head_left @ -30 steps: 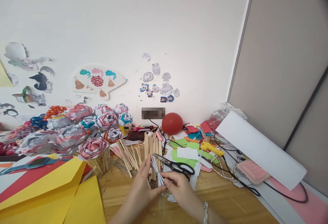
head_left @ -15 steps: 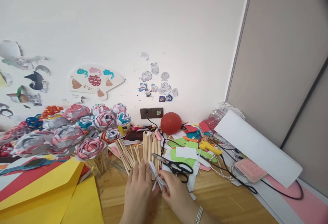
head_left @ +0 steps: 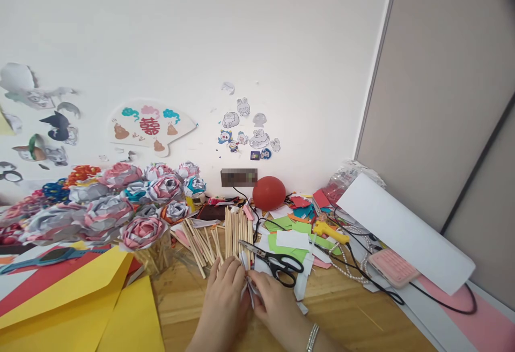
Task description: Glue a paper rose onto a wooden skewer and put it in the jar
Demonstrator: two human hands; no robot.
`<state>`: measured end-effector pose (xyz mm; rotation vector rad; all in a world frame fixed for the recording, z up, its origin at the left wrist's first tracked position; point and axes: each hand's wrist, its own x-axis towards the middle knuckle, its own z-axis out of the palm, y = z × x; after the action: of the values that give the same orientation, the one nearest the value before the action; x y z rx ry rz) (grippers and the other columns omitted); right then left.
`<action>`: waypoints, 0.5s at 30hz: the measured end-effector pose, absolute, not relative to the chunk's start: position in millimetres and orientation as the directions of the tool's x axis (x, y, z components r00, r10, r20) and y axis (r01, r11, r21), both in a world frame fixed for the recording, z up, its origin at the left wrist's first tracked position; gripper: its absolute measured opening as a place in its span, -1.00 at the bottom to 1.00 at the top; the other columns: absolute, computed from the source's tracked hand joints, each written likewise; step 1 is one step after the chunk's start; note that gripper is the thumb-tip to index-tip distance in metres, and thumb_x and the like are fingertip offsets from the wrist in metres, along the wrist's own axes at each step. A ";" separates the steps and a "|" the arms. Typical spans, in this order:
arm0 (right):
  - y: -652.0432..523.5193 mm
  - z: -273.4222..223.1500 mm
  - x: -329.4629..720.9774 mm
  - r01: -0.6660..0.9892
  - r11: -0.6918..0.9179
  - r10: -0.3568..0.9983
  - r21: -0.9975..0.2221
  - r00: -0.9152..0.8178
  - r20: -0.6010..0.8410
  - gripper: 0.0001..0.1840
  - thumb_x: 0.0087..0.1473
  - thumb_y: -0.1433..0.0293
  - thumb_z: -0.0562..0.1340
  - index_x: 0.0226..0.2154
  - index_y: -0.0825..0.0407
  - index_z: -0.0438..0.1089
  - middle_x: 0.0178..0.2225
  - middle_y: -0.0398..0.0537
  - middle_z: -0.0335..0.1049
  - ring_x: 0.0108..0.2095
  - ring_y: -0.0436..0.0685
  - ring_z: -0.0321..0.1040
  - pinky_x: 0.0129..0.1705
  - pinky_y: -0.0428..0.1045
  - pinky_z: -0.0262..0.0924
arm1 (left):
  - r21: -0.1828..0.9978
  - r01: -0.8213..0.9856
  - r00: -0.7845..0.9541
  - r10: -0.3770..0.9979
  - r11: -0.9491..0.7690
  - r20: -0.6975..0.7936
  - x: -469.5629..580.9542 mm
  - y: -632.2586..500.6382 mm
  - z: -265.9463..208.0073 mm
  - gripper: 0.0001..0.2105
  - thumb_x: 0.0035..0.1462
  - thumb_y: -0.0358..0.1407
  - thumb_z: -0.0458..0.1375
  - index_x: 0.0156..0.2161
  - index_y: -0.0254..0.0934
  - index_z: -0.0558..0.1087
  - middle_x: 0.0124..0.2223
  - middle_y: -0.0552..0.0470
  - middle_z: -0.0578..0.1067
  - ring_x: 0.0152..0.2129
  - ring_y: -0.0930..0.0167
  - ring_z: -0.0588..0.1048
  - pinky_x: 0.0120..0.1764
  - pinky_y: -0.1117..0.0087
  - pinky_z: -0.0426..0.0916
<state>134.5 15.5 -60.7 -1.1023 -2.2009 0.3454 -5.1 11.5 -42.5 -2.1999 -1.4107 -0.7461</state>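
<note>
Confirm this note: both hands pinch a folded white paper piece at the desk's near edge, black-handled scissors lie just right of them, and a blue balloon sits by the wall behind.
One detail is wrong: the balloon is red, not blue, as the head view shows. The rest holds: the left hand and right hand pinch the folded white paper piece, with the black-handled scissors just to their right.

Counted: two hands, left hand [head_left: 225,293] and right hand [head_left: 273,303]; one folded paper piece [head_left: 247,282] between them; one scissors [head_left: 273,261] just beyond the right hand; one red balloon [head_left: 269,193] farther beyond.
</note>
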 end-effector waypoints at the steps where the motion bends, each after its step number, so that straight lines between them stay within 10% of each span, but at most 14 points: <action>1: 15.5 -59.7 135.3 0.634 0.618 0.784 -0.465 -0.452 0.426 -0.45 -0.14 0.65 0.06 -0.02 0.08 0.22 -0.22 0.01 0.38 -0.19 0.14 0.33 -0.14 -0.02 0.23 | -0.039 0.903 0.356 0.692 -0.429 0.628 -5.0 11.8 -39.8 -0.86 -0.09 -0.53 0.05 -0.41 -0.30 0.40 -0.33 -0.07 0.48 -0.28 0.24 0.42 -0.09 0.11 0.23; 9: 21.0 -49.8 145.8 0.689 0.696 0.664 -0.202 -0.509 0.548 -0.37 -0.19 0.59 0.10 0.03 0.03 0.15 0.13 -0.01 0.07 0.03 0.22 0.05 0.06 0.13 0.00 | -0.026 0.810 0.466 0.615 -0.586 0.636 -10.4 18.2 -46.4 -0.80 -0.02 -0.55 -0.02 -0.33 -0.26 0.35 -0.33 0.00 0.48 -0.33 0.32 0.43 -0.14 0.20 0.26; 15: 24.3 -37.3 153.4 0.701 0.701 0.659 -0.130 -0.568 0.494 -0.62 -0.10 0.52 0.11 -0.15 0.04 0.30 0.03 -0.03 0.24 -0.14 0.21 0.13 -0.11 0.13 0.09 | 0.026 0.824 0.437 0.665 -0.565 0.606 -11.1 18.5 -44.6 -0.83 0.07 -0.52 -0.02 -0.44 -0.25 0.33 -0.37 0.02 0.48 -0.41 0.37 0.42 -0.27 0.29 0.26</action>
<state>153.4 24.3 -37.3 -1.0401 -2.3937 -0.1081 -11.1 18.5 -44.6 -2.4186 -1.2877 -0.8350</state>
